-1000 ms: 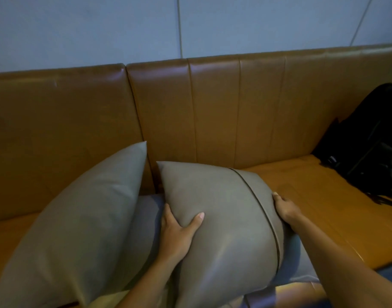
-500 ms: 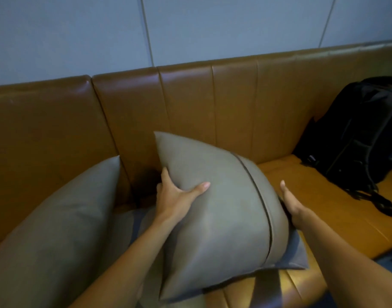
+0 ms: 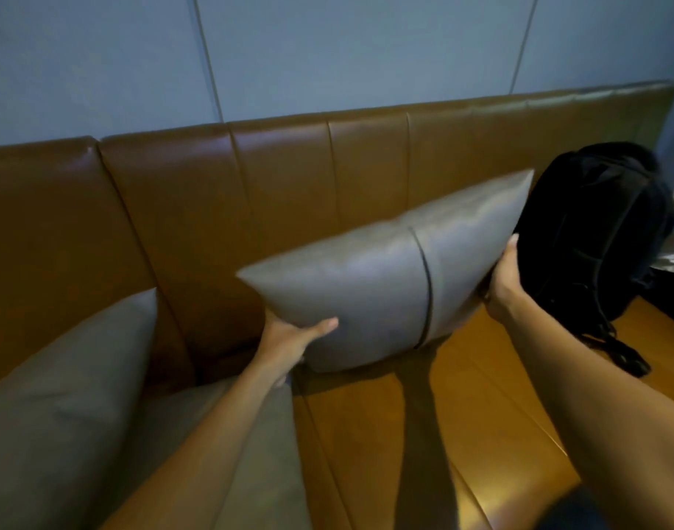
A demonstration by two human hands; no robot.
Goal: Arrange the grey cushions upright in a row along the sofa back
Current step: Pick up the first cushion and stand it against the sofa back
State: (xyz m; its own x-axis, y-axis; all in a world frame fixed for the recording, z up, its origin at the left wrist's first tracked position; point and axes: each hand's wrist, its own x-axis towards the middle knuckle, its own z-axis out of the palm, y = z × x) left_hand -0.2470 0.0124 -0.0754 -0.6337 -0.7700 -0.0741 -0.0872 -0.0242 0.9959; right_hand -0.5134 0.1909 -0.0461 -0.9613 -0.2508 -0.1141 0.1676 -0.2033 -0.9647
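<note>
Both hands grip 1 grey cushion [image 3: 381, 277] from its 2 ends: the left hand [image 3: 289, 338] is closed on the lower left edge, thumb on the front face, and the right hand [image 3: 503, 277] presses flat against the right edge. Such a hold keeps the soft cushion from folding. It hangs tilted in the air before the sofa back [image 3: 289, 177], above the seat [image 3: 423, 434], probably because its place is beside the black backpack [image 3: 595, 231]. 2 other cushions [image 3: 71, 395] lie at the left.
</note>
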